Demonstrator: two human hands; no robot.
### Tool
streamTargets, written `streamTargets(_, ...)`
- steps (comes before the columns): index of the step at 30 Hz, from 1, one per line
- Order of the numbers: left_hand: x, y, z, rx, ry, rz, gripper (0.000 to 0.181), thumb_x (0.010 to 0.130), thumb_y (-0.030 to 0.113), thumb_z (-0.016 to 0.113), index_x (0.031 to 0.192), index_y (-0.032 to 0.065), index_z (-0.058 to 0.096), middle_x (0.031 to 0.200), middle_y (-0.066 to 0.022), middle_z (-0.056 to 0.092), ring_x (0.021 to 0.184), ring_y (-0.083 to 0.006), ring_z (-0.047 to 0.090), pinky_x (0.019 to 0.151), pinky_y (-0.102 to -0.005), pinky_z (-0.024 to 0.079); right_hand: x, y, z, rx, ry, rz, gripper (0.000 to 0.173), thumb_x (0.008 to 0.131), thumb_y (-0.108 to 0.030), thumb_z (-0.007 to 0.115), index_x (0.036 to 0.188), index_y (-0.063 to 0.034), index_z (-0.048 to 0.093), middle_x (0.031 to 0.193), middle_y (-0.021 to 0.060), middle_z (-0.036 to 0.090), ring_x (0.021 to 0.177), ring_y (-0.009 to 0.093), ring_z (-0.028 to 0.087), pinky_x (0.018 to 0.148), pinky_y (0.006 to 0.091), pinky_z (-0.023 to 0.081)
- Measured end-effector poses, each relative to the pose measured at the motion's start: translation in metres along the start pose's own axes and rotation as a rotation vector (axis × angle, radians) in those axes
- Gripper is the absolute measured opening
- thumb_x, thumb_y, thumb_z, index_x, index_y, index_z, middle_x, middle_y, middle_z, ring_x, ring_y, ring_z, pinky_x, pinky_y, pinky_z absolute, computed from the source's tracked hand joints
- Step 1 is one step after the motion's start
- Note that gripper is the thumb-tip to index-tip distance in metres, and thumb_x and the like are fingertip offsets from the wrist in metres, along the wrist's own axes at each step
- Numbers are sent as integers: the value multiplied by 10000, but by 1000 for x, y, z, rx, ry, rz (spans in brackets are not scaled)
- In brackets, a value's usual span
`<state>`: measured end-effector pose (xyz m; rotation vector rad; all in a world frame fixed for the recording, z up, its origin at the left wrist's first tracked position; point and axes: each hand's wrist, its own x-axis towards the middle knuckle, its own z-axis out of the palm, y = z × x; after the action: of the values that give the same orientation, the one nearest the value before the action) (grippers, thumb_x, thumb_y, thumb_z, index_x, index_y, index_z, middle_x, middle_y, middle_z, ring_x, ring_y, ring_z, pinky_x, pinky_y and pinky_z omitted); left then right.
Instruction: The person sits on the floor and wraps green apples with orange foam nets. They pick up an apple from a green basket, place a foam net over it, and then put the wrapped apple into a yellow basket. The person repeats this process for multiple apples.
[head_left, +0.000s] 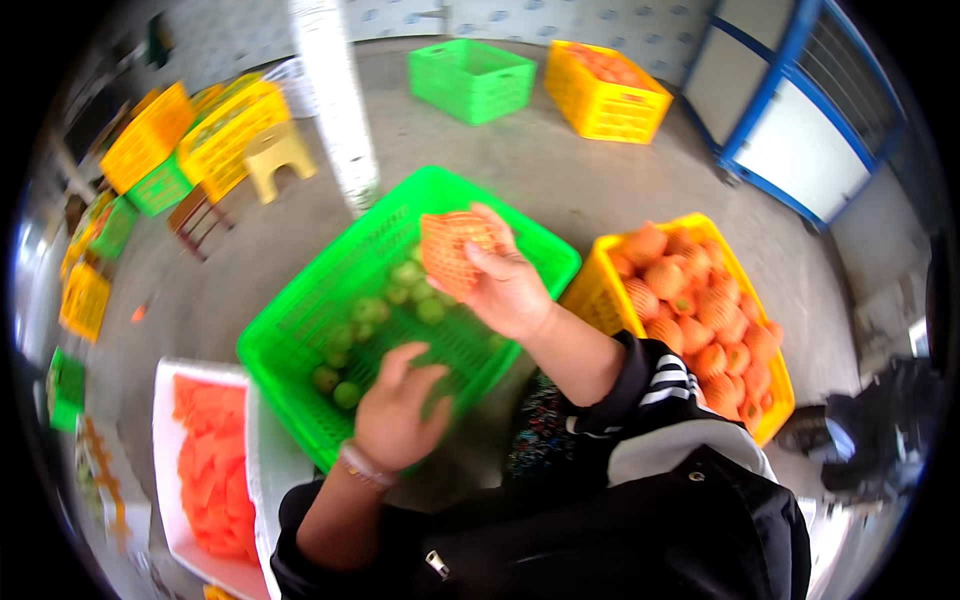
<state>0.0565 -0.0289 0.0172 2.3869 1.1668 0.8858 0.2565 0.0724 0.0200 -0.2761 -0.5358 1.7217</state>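
Observation:
My right hand (506, 281) holds a fruit in an orange foam net sleeve (456, 251) above a large green plastic crate (289, 300). Several round green fruits (367, 311) lie on the crate's bottom. Over the crate's near side is my left hand (401, 405), blurred, its fingers apart and nothing seen in it. A white foam box (165, 450) at the left contains a heap of orange foam net sleeves (214, 472). At the right, a yellow plastic crate (611, 289) is filled with fruits in orange foam nets (697, 330).
Beyond the green crate is a white post (334, 97). A green crate (472, 86) and a yellow crate of netted fruits (607, 97) stand farther back. Stacked crates (232, 135) and a yellow stool (277, 157) are at the upper left; a blue-framed cabinet (802, 127) is at the upper right.

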Motion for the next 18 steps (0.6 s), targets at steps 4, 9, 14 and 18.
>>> streamTargets(4, -1, 9, -3, -35, -3, -54, 367, 742, 28, 708, 1095, 28, 606, 1287, -192, 496, 1106, -387, 555, 887, -416, 497, -49, -53, -36, -182, 96, -217, 515, 963, -48, 575, 1424, -209, 412, 1350, 84, 515, 1175, 287, 567, 903, 503, 542)
streamTargets(9, -7, 6, 0, 51, -31, 44, 364, 767, 62, 701, 1109, 4, 590, 1323, -173, 456, 939, -325, 609, 817, -407, 512, -169, -163, -118, -898, 564, -465, 495, 837, 63, 631, 1278, -160, 610, 1366, 89, 501, 1249, 266, 510, 1018, 384, 462)
streamTargets(14, -17, 9, 0, 59, -89, 3, 379, 779, 82, 700, 1133, 16, 583, 1353, -164, 449, 1028, -357, 577, 839, -437, 504, -268, -236, -131, -2158, 1074, -396, 492, 759, 30, 689, 1169, -243, 703, 1526, 158, 307, 1367, 373, 358, 1079, 449, 405)
streamTargets(18, -14, 10, 7, 44, -150, -33, 392, 784, 94, 709, 1147, 23, 578, 1344, -168, 459, 1052, -376, 571, 852, -443, 502, -299, -228, -129, -2387, 1014, -100, 502, 787, 1, 662, 1188, -300, 690, 1557, 125, 273, 1370, 402, 345, 1086, 452, 405)
